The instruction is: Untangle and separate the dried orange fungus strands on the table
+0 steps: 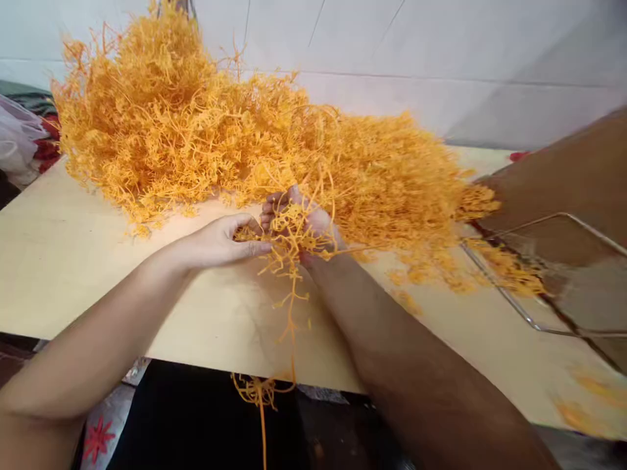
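My left hand (223, 243) curves its thumb and fingers around thin orange strands at the middle of the table. Facing it, my right hand (321, 225) has its fingers and thumb about a tangled orange plastic sprig (294, 238), which partly covers the palm. The sprig's thin stem dangles over the table's front edge, and another branching cluster (259, 390) hangs above my lap. Just behind both hands rises a large heap of similar orange sprigs (196, 137).
The pale tabletop (63, 241) backs onto a white tiled wall (441, 46). To the right are a brown cardboard box (563, 183) and a bent metal wire frame (509, 303). White and red material (24, 140) lies at far left. Loose orange bits (588, 405) lie front right.
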Motion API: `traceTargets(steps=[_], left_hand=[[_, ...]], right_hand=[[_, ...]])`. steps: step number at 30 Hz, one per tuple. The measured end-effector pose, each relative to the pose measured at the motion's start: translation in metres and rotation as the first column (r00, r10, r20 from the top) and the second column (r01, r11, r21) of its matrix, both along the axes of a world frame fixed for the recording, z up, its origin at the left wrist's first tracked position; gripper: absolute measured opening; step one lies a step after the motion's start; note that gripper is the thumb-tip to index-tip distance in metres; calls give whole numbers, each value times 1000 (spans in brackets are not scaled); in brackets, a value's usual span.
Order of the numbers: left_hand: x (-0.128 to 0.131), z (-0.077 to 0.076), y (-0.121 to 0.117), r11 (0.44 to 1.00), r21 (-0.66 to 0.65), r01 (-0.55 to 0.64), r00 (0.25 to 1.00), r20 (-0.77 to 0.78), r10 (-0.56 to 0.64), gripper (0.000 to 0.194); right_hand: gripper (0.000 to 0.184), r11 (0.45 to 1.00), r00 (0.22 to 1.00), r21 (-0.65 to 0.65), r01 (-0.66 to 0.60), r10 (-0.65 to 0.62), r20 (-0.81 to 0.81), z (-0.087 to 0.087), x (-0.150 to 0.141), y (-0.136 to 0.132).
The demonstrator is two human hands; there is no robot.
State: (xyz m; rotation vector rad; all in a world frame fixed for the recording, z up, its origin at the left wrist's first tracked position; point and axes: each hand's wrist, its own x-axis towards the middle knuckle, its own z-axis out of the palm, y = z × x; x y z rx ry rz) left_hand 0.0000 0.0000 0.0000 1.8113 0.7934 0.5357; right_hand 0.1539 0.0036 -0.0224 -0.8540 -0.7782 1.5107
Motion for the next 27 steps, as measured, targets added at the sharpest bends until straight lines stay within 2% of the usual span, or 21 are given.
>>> traceTargets(steps=[3,6,10,13,16,18,23,27], left_hand=[[-3,1,3,998,46,-31,999,-42,33,19],[-6,5,6,989,40,-146,988,-36,147,18],[-9,9,7,948,-114,-298,952,33,303,20],[-9,6,9,929,-225,-294,937,121,326,22],[-7,2,10,924,-240,-297,928,155,338,23],[-7,0,10,924,-213,-318,920,166,355,23],[-4,-1,11,925,-174,-338,901,226,371,23],[-1,-3,14,914,-178,-364,877,265,400,19]], right_hand=[[25,1000,999,7,14,-15,30,1,-2,1],[28,999,998,43,6,-9,65,0,-2,1],[30,992,993,111,-63,51,108,-2,-1,3],[29,970,982,218,-110,71,177,-3,-1,1],[23,939,944,284,-194,100,315,0,-4,-7],[21,927,919,284,-243,127,373,2,-7,-12],[23,909,899,320,-267,116,422,-1,-16,-17],[26,898,837,255,-360,190,513,-5,-20,-17]])
